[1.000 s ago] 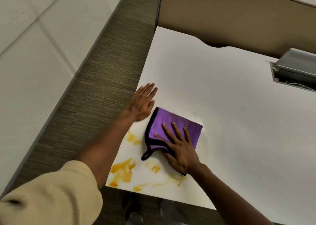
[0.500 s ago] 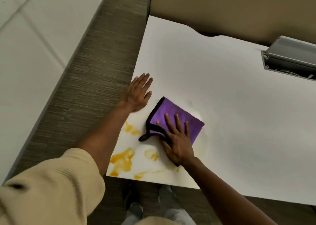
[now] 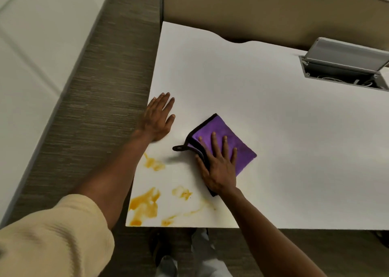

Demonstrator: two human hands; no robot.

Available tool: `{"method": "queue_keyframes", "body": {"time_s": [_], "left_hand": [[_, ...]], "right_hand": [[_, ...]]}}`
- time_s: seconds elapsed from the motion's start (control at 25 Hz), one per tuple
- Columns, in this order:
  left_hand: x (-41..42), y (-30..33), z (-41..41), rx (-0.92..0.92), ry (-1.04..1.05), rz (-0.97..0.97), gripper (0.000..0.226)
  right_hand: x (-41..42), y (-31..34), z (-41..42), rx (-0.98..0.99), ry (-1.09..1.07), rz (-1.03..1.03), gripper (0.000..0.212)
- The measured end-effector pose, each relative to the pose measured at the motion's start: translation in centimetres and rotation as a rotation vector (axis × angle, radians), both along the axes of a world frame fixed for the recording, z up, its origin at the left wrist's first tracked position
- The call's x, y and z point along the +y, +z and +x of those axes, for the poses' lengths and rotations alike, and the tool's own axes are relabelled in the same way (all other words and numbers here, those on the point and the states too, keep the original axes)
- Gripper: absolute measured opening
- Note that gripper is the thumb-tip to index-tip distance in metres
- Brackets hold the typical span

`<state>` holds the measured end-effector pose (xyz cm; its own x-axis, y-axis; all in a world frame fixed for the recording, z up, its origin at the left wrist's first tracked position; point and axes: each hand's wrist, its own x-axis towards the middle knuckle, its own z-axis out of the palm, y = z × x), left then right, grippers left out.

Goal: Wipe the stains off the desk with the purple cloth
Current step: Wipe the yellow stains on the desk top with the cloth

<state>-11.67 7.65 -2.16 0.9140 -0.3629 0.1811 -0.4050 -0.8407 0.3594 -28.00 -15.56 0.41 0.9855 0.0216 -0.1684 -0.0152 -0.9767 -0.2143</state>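
Observation:
A folded purple cloth [image 3: 223, 134] with black trim and a black hanging loop lies on the white desk [image 3: 273, 119]. My right hand [image 3: 217, 165] presses flat on the cloth's near half, fingers spread. My left hand [image 3: 159, 119] rests palm down on the desk's left edge, holding nothing. Several orange-yellow stains mark the desk's near left corner: a large stain [image 3: 145, 207] by the front edge, a smaller stain [image 3: 182, 192] to its right and another stain [image 3: 153, 163] beside my left forearm. A faint streak [image 3: 195, 210] runs toward the cloth.
An open grey cable box [image 3: 345, 66] is set into the desk at the far right. A tan partition [image 3: 252, 7] stands behind the desk. Grey carpet [image 3: 101, 100] lies to the left, and my shoes [image 3: 168, 264] show below the front edge.
My right hand has slid the cloth to the right and slightly away, off the stained corner. The left hand stays planted at the desk edge. The camera view has shifted.

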Motion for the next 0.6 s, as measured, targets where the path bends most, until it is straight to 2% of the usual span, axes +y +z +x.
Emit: {"method": "queue_keyframes", "body": {"time_s": [0.12, 0.2, 0.28, 0.44, 0.52, 0.6], "left_hand": [[0.0, 0.2, 0.0, 0.014, -0.002, 0.007, 0.063], [0.0, 0.2, 0.0, 0.013, -0.005, 0.014, 0.063], [0.1, 0.2, 0.0, 0.009, -0.009, 0.014, 0.064], [0.1, 0.2, 0.1, -0.023, 0.000, 0.014, 0.063], [0.0, 0.0, 0.2, -0.032, -0.002, 0.014, 0.063], [0.1, -0.1, 0.2, -0.019, -0.011, 0.020, 0.063]], "right_hand": [[-1.3, -0.4, -3.1, -0.049, 0.195, 0.043, 0.060], [-3.0, -0.5, -4.4, -0.067, 0.225, 0.076, 0.062], [-4.0, -0.4, -3.5, -0.056, 0.128, 0.074, 0.062], [-1.7, -0.1, 3.6, 0.008, -0.230, 0.096, 0.063], [-0.4, -0.5, 5.7, 0.030, -0.214, 0.075, 0.066], [-0.2, -0.9, 5.7, 0.026, -0.107, 0.029, 0.066]]}}
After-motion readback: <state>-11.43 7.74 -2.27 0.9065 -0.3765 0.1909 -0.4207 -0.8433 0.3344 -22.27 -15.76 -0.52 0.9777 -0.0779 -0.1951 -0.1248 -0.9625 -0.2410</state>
